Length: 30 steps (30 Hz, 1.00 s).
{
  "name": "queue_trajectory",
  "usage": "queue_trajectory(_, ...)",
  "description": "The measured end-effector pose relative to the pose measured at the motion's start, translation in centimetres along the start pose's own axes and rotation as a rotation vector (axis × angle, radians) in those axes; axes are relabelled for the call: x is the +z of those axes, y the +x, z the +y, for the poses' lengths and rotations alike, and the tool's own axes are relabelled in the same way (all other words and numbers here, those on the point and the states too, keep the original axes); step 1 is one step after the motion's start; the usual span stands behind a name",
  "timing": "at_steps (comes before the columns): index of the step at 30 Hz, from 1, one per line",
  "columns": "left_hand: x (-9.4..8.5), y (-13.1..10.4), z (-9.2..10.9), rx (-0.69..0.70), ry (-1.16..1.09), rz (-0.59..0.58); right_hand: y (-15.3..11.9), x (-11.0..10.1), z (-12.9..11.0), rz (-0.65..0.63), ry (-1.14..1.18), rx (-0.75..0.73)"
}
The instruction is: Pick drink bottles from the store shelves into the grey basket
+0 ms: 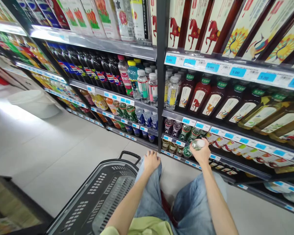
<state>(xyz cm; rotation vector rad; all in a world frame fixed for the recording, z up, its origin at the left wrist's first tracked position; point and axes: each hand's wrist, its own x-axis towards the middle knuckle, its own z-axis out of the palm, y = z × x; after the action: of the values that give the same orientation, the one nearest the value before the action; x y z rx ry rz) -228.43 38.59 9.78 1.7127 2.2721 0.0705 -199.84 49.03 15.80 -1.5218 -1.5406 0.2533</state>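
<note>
My right hand (203, 150) is closed around a small clear bottle with a white cap (197, 144), held tilted in front of the low shelves. Behind it stand small dark-green labelled bottles (185, 131), and a green bottle (186, 151) shows just below; whether that one touches the held bottle I cannot tell. My left hand (151, 162) lies over my left knee, fingers draped on the jeans and holding nothing. Beside my left leg is a dark grey shopping basket (101, 189) with slotted walls and a raised black handle (129, 156).
Shelving with price labels runs across the view, split by a dark upright post (162, 75). Cola bottles (104, 73) fill the left bay; large tea bottles (198, 94) fill the right. A white tub (36, 102) stands on the floor at left, and a dark-edged bin (12, 205) nearer.
</note>
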Motion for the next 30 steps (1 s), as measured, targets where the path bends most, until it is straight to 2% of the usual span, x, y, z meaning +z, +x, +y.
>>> queue_trajectory(3,-0.2,-0.1,0.2,0.047,-0.033,-0.001,-1.9,1.5,-1.8,-0.141,0.093,-0.041)
queue_trajectory(6,-0.6,-0.3,0.3,0.23,-0.097,-0.045,-3.5,2.9,-4.4,-0.219,0.229,0.006)
queue_trajectory(8,-0.7,-0.4,0.3,0.306,-0.157,-0.081,-4.1,3.6,-6.1,-0.226,0.33,0.062)
queue_trajectory(12,-0.2,-0.7,-0.1,0.259,-0.287,-0.048,-4.2,4.4,-8.2,-0.221,0.402,0.145)
queue_trajectory(16,0.0,-1.4,-1.2,0.332,-0.336,-0.014,-3.7,4.9,-7.6,-0.243,0.375,0.214)
queue_trajectory(21,-0.3,-2.2,-2.2,0.428,-0.245,-0.076,-3.5,4.8,-5.7,-0.252,0.354,0.29)
queue_trajectory(25,0.4,-1.9,-1.8,0.539,-0.208,-0.072,-3.2,4.2,-5.3,-0.278,0.277,0.309)
queue_trajectory(30,1.5,-1.4,-0.8,0.555,-0.237,-0.044,-2.6,3.8,-5.2,-0.209,0.264,0.291)
